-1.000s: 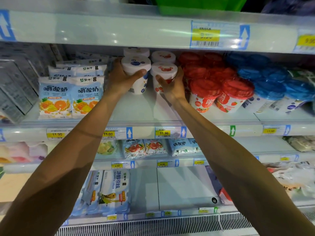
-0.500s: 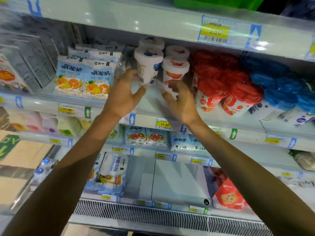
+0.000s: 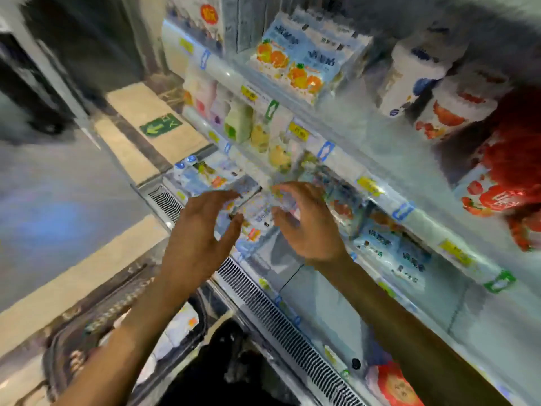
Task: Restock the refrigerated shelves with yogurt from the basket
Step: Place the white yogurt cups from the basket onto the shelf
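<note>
yogurt in white plastic tubs (image 3: 409, 68) stands shelved at two o'clock; the dark-rimmed basket (image 3: 96, 317) sits at seven. my left hand (image 3: 199, 230) and right hand (image 3: 307, 224) hang spread, empty: i'd lift one tub each, upright.

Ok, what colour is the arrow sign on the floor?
Green floor sign with a pale arrow, seen in the head view.

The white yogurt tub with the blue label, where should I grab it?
Probably grip the white tub round its middle, below the wider lid, reaching in from the shelf front. It stands upright, so its round wall is easy to wrap. The strawberry tub crowds its right side, so come from the left.
</note>
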